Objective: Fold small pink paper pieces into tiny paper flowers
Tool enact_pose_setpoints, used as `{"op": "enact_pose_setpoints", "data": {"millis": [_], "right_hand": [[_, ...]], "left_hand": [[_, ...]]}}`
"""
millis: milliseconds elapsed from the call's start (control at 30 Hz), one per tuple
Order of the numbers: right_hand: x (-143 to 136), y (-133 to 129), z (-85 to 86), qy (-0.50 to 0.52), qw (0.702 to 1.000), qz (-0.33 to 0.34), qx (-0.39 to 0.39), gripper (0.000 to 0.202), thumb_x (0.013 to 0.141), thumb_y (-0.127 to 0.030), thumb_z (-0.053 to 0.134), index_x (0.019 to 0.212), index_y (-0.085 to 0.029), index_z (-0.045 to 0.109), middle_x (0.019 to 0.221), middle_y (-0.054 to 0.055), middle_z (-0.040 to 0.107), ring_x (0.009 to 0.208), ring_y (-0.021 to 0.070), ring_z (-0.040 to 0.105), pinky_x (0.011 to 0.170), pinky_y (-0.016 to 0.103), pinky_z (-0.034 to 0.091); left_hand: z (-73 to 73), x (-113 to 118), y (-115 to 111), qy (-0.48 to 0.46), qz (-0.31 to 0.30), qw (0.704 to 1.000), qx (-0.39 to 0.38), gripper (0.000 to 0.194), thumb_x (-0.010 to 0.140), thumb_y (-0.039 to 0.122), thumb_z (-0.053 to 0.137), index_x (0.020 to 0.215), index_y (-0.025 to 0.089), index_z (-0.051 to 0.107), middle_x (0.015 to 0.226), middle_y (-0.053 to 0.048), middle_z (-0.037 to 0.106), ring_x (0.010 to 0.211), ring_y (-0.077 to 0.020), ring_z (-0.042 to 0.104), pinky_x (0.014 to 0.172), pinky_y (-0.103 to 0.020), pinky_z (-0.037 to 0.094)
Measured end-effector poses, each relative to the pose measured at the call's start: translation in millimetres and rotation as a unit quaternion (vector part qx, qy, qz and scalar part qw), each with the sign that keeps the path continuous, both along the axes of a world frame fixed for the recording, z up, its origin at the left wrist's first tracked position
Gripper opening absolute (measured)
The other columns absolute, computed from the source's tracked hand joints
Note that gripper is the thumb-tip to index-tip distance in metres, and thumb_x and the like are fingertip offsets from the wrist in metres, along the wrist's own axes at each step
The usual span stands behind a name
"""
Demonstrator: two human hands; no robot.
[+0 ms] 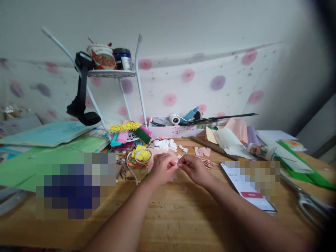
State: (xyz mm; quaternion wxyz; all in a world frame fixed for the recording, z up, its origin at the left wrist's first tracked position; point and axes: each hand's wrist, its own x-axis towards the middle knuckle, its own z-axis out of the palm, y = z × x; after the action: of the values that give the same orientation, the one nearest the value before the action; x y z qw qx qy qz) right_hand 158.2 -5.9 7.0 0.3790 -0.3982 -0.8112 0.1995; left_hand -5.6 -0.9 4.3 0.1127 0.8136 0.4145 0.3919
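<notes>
Fingertip to fingertip, my left hand (163,168) and my right hand (193,168) meet above the middle of the wooden table. Both are closed in a pinch; whatever is between the fingers is too small to make out. Just behind them lie pink paper pieces (202,151), a bunch of thin pink strips (210,163) and crumpled white pieces (165,144). Left of my left hand are yellow paper (139,153) and a pale ring-shaped roll (143,156).
A phone (244,189) lies right of my right forearm, with scissors (301,196) beyond. A white rack (112,73) holds a tub (102,57) and a dark jar (123,58). Green folders (78,148) cover the left side. A white box (173,131) stands against the wall.
</notes>
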Motion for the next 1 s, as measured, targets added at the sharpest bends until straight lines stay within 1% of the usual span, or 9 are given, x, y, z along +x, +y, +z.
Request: {"op": "enact_pose_setpoints", "data": {"millis": [100,167,267,433,567,667,800,900,1000], "right_hand": [[2,-3,0.9,-0.045,0.998,0.006,0.048,0.009,0.078,-0.019,0.045,0.072,-0.016,0.052,0.069,0.002,0.055,0.064,0.0120,0.049,0.058,0.022,0.035],[2,-5,2.7,-0.071,0.994,-0.003,0.085,0.012,0.080,-0.019,0.042,0.072,-0.016,0.051,0.070,0.004,0.054,0.065,0.0124,0.048,0.059,0.023,0.034],[0,-7,4.3,-0.087,0.991,-0.023,0.103,0.016,0.081,-0.020,0.039,0.069,-0.016,0.048,0.068,0.004,0.051,0.064,0.0121,0.045,0.058,0.022,0.032],[-5,-4,-0.7,-0.048,0.997,-0.037,0.057,0.017,0.079,-0.018,0.041,0.062,-0.016,0.042,0.059,-0.001,0.046,0.055,0.0091,0.041,0.052,0.020,0.028],[-7,-2,-5.7,-0.020,0.999,-0.049,0.014,0.018,0.080,-0.019,0.040,0.062,-0.016,0.043,0.059,-0.001,0.047,0.056,0.0088,0.042,0.052,0.019,0.029],[-7,-3,-5.7,-0.027,0.997,-0.059,0.031,0.019,0.081,-0.022,0.039,0.064,-0.016,0.045,0.060,-0.001,0.048,0.056,0.0090,0.043,0.053,0.019,0.028],[-4,-4,-3.9,-0.058,0.993,-0.059,0.083,0.022,0.082,-0.026,0.037,0.063,-0.016,0.044,0.059,0.000,0.047,0.054,0.0092,0.040,0.053,0.020,0.027],[-4,-3,-5.2,-0.053,0.995,-0.059,0.064,0.025,0.083,-0.028,0.036,0.061,-0.017,0.042,0.057,-0.001,0.045,0.053,0.0087,0.039,0.051,0.019,0.026],[-4,1,-7.5,-0.049,0.997,-0.057,0.032,0.028,0.084,-0.031,0.034,0.060,-0.017,0.040,0.055,-0.002,0.043,0.052,0.0086,0.039,0.050,0.019,0.026]], "left_hand": [[-0.6,-1,0,-0.006,-0.037,0.997,-0.063,0.011,0.073,0.024,0.051,0.066,0.016,0.053,0.065,0.001,0.055,0.063,-0.0110,0.048,0.063,-0.024,0.035],[-1.7,-1,0,-0.012,-0.062,0.992,-0.105,0.018,0.078,0.025,0.043,0.065,0.016,0.052,0.064,0.001,0.052,0.062,-0.0105,0.046,0.060,-0.022,0.035],[-4.2,-1,1,-0.033,-0.078,0.987,-0.133,0.021,0.080,0.026,0.040,0.064,0.016,0.049,0.063,0.002,0.050,0.062,-0.0101,0.046,0.057,-0.021,0.035],[-7.9,-2,5,-0.039,-0.063,0.994,-0.080,0.013,0.076,0.023,0.047,0.065,0.016,0.049,0.066,0.001,0.050,0.064,-0.0109,0.046,0.060,-0.022,0.035],[-3.0,-1,3,0.006,-0.045,0.999,-0.006,0.010,0.072,0.018,0.052,0.062,0.016,0.048,0.067,0.000,0.052,0.068,-0.0127,0.047,0.066,-0.026,0.035],[1.4,1,-1,0.032,-0.023,0.999,0.036,0.009,0.073,0.019,0.052,0.064,0.017,0.050,0.068,-0.001,0.055,0.073,-0.0144,0.048,0.073,-0.029,0.033],[2.4,2,-2,0.040,-0.047,0.998,0.020,0.013,0.077,0.023,0.047,0.066,0.017,0.052,0.068,-0.001,0.056,0.071,-0.0137,0.049,0.070,-0.028,0.034],[2.0,2,0,0.022,-0.070,0.997,-0.003,0.014,0.077,0.024,0.047,0.066,0.017,0.053,0.068,-0.001,0.056,0.069,-0.0127,0.049,0.066,-0.025,0.035],[2.1,2,1,0.014,-0.066,0.998,-0.013,0.013,0.075,0.024,0.050,0.067,0.017,0.056,0.071,-0.002,0.058,0.072,-0.0133,0.050,0.068,-0.025,0.035]]}}
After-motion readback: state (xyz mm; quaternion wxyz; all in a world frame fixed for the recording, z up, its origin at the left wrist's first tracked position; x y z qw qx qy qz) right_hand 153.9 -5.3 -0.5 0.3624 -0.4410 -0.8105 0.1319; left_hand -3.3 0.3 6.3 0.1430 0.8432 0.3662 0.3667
